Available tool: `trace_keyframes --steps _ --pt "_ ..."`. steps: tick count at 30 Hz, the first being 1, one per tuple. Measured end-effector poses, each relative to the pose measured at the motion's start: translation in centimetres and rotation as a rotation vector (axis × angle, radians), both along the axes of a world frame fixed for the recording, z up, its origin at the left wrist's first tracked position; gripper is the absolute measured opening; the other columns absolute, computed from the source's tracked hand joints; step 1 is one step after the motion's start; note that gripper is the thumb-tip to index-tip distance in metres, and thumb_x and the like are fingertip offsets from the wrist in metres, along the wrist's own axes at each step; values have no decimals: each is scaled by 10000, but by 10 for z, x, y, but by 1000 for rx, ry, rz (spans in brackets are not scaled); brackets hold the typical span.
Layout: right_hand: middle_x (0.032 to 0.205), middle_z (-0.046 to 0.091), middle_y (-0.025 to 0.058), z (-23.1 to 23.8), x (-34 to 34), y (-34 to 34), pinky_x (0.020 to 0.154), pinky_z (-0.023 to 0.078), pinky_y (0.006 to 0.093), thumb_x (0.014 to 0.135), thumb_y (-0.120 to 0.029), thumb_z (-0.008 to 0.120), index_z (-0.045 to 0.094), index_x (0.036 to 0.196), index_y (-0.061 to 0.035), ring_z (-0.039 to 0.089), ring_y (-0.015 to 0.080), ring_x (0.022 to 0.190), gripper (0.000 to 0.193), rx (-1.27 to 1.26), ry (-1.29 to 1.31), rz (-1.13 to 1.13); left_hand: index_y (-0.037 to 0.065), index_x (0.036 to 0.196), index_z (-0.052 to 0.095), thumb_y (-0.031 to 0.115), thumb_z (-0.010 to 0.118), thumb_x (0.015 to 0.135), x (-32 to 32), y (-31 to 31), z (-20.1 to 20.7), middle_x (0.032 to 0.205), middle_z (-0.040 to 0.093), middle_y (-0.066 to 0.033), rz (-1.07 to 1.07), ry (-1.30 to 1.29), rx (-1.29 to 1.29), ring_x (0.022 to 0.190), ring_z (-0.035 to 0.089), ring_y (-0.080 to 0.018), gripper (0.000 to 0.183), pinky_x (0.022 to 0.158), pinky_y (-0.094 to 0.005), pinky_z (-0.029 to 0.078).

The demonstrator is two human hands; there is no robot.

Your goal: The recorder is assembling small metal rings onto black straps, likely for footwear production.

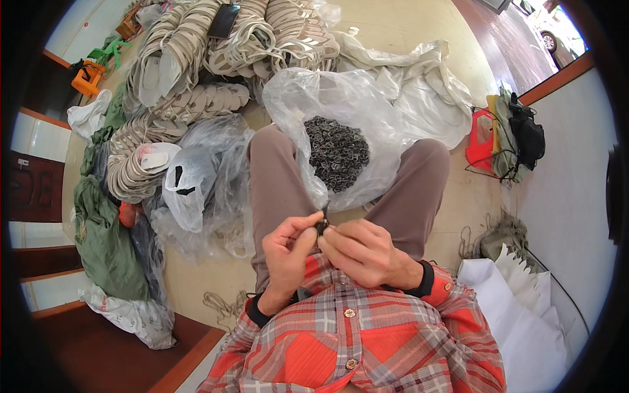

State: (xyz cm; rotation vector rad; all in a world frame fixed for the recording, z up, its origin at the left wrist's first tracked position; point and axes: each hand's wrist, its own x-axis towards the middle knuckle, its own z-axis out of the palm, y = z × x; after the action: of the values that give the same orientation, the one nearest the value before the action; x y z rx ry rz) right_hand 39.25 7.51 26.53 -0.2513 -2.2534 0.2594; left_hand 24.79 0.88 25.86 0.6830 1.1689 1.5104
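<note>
Above my lap, my left hand [289, 249] and my right hand [364, 252] meet, fingertips almost touching. Both are closed in a pinch on one small dark buckle-like piece [322, 225], mostly covered by the fingers. A thin dark end of it sticks up past my left fingertips. Beyond the hands, between my knees, a clear plastic bag [386, 111] lies spread wide. Inside it is a heap of small dark buckle-like pieces [337, 154], with frame-like outlines.
Stacks of beige strappy shoe uppers [141, 124] lie at the far left, with a black phone [224, 21] on top. Crumpled clear bags [209, 170] sit beside my left knee. White sheets [511, 308] lie at the right, below a red bag [480, 139] by the wall.
</note>
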Motion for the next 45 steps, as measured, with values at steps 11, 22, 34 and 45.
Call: trace_keyframes --steps 11,22,34,45 --pt "893 584 121 10 -5 28 754 451 352 656 -36 605 577 897 -10 568 274 835 244 -605 108 -70 -29 1047 569 29 529 863 -13 13 -3 837 616 -50 -142 -64 0 716 576 -90 197 683 -211 468" --pt "859 601 133 10 -4 23 676 471 307 747 -35 627 554 934 31 598 206 755 211 -1280 -100 1 -1 1003 535 -21 500 834 -17 20 -3 828 527 7 -190 152 -3 715 488 -52 174 650 -184 410" --pt "848 583 75 -9 -9 11 630 475 225 814 20 598 495 934 3 590 122 739 160 -1832 341 56 -27 1101 539 9 619 802 -37 33 -40 851 597 -69 -389 -299 23 669 567 -125 312 618 -249 484" --pt "923 528 25 -18 -7 20 727 443 247 775 -35 637 517 1018 -27 529 93 815 271 -1507 240 17 -13 1014 586 35 620 815 -42 37 -26 920 585 -14 -445 -69 96 853 540 -89 207 752 -222 436"
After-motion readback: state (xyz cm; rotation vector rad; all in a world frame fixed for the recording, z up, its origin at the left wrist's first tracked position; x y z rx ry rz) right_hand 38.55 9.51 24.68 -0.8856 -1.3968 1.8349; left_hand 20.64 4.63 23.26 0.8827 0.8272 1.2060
